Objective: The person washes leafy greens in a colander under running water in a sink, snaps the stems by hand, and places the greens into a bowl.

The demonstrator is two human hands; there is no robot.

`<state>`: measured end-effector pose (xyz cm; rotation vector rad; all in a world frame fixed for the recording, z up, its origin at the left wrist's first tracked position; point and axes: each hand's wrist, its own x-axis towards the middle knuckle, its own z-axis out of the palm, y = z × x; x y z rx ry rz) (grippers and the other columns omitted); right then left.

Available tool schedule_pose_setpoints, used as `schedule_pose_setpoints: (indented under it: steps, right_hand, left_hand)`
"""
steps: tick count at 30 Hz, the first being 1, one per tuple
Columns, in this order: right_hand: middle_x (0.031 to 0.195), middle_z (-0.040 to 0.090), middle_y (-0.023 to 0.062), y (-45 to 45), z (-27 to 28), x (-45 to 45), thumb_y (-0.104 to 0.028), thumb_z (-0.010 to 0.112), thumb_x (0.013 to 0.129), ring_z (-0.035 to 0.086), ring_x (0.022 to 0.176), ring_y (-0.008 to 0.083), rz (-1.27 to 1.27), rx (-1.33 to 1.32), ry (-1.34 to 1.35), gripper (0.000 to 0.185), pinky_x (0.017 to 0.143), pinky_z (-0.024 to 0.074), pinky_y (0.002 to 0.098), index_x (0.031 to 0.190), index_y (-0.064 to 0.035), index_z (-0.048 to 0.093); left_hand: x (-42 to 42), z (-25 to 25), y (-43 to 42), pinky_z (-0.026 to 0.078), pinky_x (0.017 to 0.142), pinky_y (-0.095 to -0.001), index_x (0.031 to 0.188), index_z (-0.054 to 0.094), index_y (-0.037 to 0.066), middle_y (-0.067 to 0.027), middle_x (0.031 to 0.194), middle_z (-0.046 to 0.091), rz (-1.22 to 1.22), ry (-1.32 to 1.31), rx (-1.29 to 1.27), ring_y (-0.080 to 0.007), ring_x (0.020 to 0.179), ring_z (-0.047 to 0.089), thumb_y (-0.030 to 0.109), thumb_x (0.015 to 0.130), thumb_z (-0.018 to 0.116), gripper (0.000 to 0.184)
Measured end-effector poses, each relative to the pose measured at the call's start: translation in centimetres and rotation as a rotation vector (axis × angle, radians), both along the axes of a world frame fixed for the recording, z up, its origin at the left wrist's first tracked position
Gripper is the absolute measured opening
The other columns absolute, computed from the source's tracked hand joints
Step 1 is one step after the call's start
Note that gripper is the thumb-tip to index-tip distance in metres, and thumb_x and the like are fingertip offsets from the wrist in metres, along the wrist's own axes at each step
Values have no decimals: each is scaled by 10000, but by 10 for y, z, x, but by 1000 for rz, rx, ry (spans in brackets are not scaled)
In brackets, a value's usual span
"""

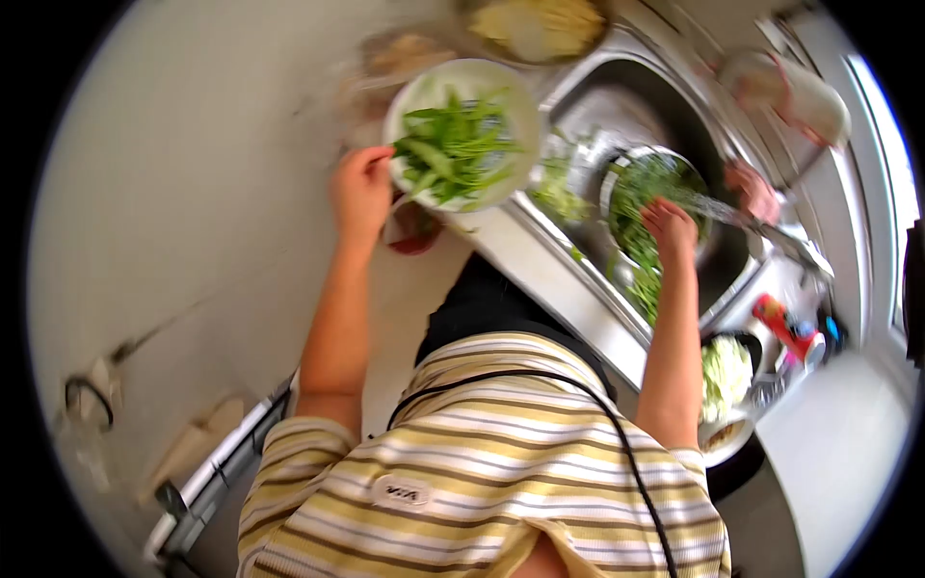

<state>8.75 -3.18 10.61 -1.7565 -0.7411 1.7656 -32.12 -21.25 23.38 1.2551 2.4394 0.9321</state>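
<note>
My left hand (362,191) pinches the left rim of a white plate (525,144) that holds green leafy vegetables (453,144). Over the metal sink (588,91), my right hand (670,227) is closed at a round bowl (609,197) full of greens (636,207). Whether its fingers grip some of the greens is too blurred to tell. Water runs from the faucet (790,249) into the bowl. Loose greens (561,183) lie in the sink to the left of the bowl.
Beyond the plate stands a bowl of yellow food (540,29). A pinkish hand-like shape (753,193) is beside the faucet. A large jar (795,96) lies at the upper right. A red can (785,323) and cut cabbage (726,376) are right of the sink.
</note>
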Motion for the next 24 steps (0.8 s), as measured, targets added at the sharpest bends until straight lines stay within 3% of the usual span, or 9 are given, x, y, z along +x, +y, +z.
schedule_pose_setpoints:
  steps: [5,7,9,11,12,14,16,21,24]
  right_hand:
    - [1225,499,188,13,30,-36,26,424,834,526,1086,266,-37,30,419,446,871,467,358,1278,46,390]
    - [1356,393,130,-1,26,-59,18,407,833,440,1182,267,247,-46,333,526,1013,310,358,1351,-50,343]
    - [1279,474,190,-36,-56,-66,24,472,739,479,1152,291,691,364,85,599,942,382,356,1323,-91,407]
    - [882,635,195,-39,-29,-72,-37,569,693,609,825,346,1097,580,-646,249,752,486,404,924,-49,662]
    - [882,635,195,-42,-27,-67,-37,569,693,609,825,346,1075,574,-644,249,752,486,404,924,-49,662]
    - [798,643,163,-42,-28,-51,-74,589,699,617,748,329,480,560,-527,122,676,489,418,794,-41,657]
    - [785,622,162,-30,-30,-16,-83,597,696,599,732,340,344,661,-773,94,661,481,415,773,-55,644]
    - [938,589,111,5,-33,53,-83,541,709,524,967,294,641,907,-1206,134,813,423,427,796,-79,643]
    - [992,590,119,24,-18,68,-93,550,706,521,995,280,963,760,-1081,166,875,385,436,836,-84,652]
  left_hand:
    - [100,24,47,460,635,-251,835,632,-5,-87,815,610,-437,-175,109,-169,725,585,-5,784,568,81]
    - [133,14,70,468,609,-282,843,637,13,-98,792,613,-524,-341,112,-196,680,599,8,763,582,98]
    - [156,-11,95,471,608,-278,848,640,17,-95,795,620,-519,-491,55,-184,666,602,11,762,584,103]
    - [176,-38,123,475,606,-275,853,642,20,-91,797,626,-500,-625,-13,-172,651,605,14,762,586,108]
    - [184,-51,135,469,605,-255,868,641,10,-81,810,632,-555,-576,-49,-141,657,596,17,775,580,111]
    - [202,-79,157,463,605,-235,883,639,-1,-70,822,638,-628,-521,-91,-109,662,588,20,789,574,116]
    - [225,-110,177,480,601,-262,868,644,13,-90,797,649,-663,-672,-267,-130,638,603,38,779,575,116]
    - [275,-167,201,479,595,-246,905,635,-9,-66,802,647,-497,-898,-442,-112,653,596,33,803,559,134]
    - [282,-162,205,477,653,-227,953,616,-36,-59,853,647,-316,-1034,-493,-116,724,601,27,831,537,158]
